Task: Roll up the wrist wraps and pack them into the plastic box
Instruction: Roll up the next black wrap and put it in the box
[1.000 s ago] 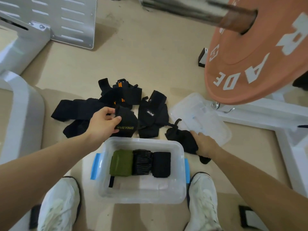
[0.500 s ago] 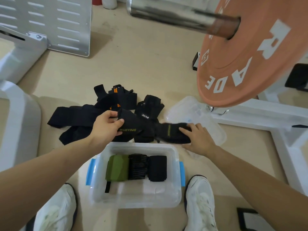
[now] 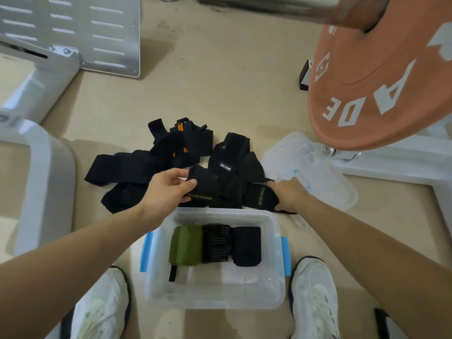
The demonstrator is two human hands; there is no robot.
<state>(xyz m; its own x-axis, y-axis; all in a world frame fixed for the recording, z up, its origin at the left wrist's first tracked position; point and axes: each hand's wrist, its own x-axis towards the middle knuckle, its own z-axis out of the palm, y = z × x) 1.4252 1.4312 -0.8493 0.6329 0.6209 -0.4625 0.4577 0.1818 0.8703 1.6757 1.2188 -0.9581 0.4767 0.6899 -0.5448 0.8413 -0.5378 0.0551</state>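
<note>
I count three rolls in the one box (image 3: 215, 298): green roll (image 3: 187, 245), striped roll (image 3: 216, 243), black roll (image 3: 247, 245). One lid (image 3: 325, 187). Two marked XUEYING: left wrap (image 3: 204, 189), right wrap (image 3: 258, 198). Loose pile (image 3: 137, 167): too tangled to count. Two shoes, left shoe (image 3: 100, 311), right shoe (image 3: 315, 297). One plate (image 3: 381, 89).

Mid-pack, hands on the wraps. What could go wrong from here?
1. Left hand pinches a XUEYING wrap and right hand grips a XUEYING-labelled piece, both lying across the pile; pulling may drag other wraps along.
2. The green roll in the box has a strap end sticking out; it may unroll when more go in.
</note>
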